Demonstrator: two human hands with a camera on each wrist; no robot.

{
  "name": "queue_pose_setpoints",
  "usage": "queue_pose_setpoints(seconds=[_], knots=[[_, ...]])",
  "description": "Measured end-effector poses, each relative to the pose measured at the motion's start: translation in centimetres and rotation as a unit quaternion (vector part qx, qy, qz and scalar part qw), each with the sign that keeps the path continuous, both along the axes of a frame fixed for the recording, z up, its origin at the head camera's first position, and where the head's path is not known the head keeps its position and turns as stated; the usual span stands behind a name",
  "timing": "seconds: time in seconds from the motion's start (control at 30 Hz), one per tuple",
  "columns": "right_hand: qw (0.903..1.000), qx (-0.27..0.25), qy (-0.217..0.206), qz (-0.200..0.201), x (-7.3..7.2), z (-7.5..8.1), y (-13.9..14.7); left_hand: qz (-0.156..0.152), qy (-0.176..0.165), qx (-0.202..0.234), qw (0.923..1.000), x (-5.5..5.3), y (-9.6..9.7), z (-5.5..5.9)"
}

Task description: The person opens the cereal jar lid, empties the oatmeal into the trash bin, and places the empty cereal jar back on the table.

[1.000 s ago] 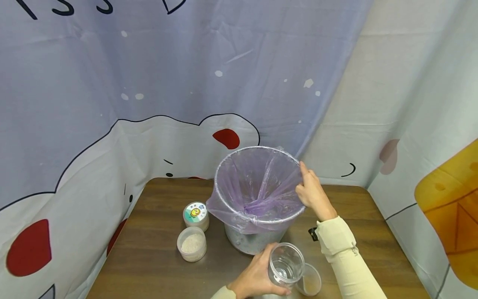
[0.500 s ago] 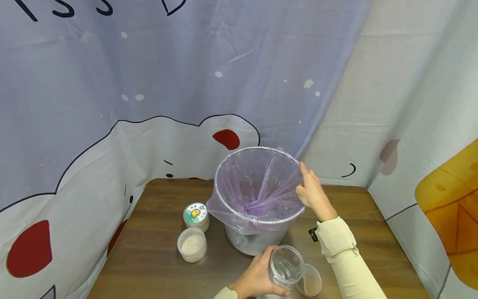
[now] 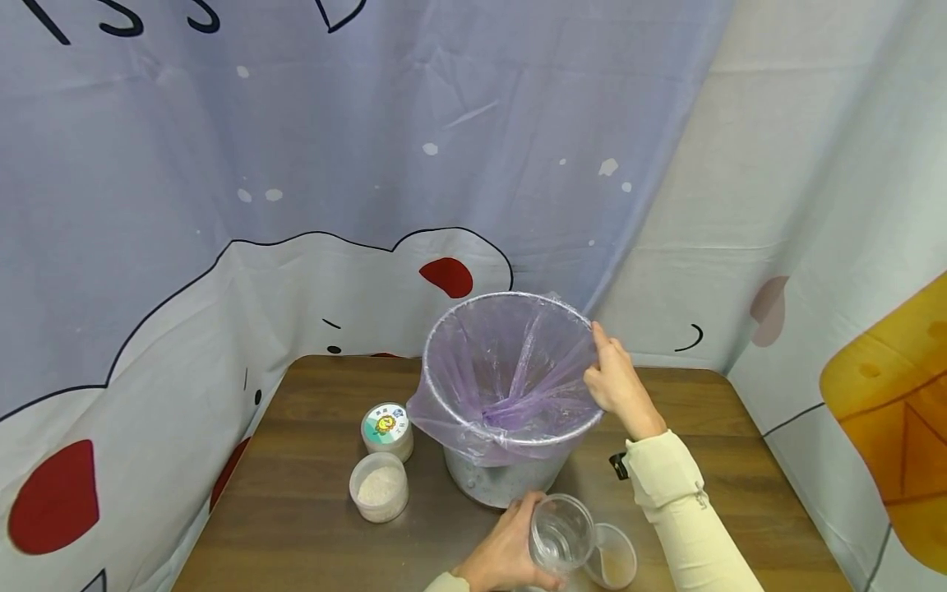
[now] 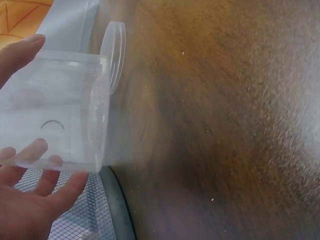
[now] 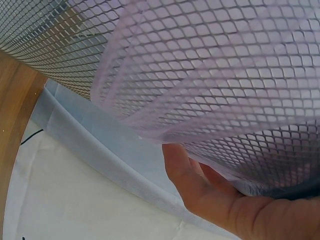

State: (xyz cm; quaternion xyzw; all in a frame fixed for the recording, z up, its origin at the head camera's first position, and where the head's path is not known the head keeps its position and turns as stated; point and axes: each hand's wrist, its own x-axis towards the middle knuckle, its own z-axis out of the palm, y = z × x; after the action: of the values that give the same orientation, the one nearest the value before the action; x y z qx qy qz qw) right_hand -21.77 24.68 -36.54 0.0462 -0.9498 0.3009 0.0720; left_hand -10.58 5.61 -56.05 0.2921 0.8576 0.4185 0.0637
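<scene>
My left hand (image 3: 503, 547) grips a clear plastic jar (image 3: 562, 534) from its left side, at the near edge of the view. In the left wrist view, the fingers curl round the see-through wall of the jar (image 4: 65, 110). Just right of it lies a round clear lid (image 3: 616, 557), overlapped by the jar in the head view. My right hand (image 3: 621, 386) holds the right rim of a wire mesh trash bin (image 3: 496, 481), lined with a thin purple bag (image 3: 518, 362). The right wrist view shows a bent digit (image 5: 185, 170) against the mesh and bag.
Left of the bin, an uncovered tub (image 3: 379, 489) of pale grains stands in front of a tub with a printed lid (image 3: 388, 423). All stand on a brown wooden table (image 3: 288, 493). A patterned curtain (image 3: 333, 148) hangs right behind the table.
The clear jar in my left hand has tilted and shifted slightly left and towards me. My right hand stays at the bin's rim, and the tubs stay put.
</scene>
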Motion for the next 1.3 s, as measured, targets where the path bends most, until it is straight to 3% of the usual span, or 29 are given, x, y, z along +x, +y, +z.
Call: queue_pose_setpoints(seconds=[0.13, 0.43, 0.87, 1.3], knots=[[1.0, 0.001, 0.001, 0.0, 0.1, 0.0, 0.0, -0.008, -0.025, -0.005, 0.9996, 0.0, 0.0, -0.3], [1.0, -0.002, 0.008, 0.001, -0.1, -0.2, 0.1, -0.023, 0.008, 0.021, 0.9995, -0.1, -0.1, -1.4], [0.9999, -0.005, 0.014, 0.004, -0.2, -0.3, 0.0, -0.041, 0.007, 0.037, 0.9985, -0.3, 0.2, -2.3], [1.0, -0.002, 0.008, -0.001, -0.1, -0.2, 0.0, -0.022, -0.006, 0.021, 0.9995, -0.4, -0.1, -2.4]])
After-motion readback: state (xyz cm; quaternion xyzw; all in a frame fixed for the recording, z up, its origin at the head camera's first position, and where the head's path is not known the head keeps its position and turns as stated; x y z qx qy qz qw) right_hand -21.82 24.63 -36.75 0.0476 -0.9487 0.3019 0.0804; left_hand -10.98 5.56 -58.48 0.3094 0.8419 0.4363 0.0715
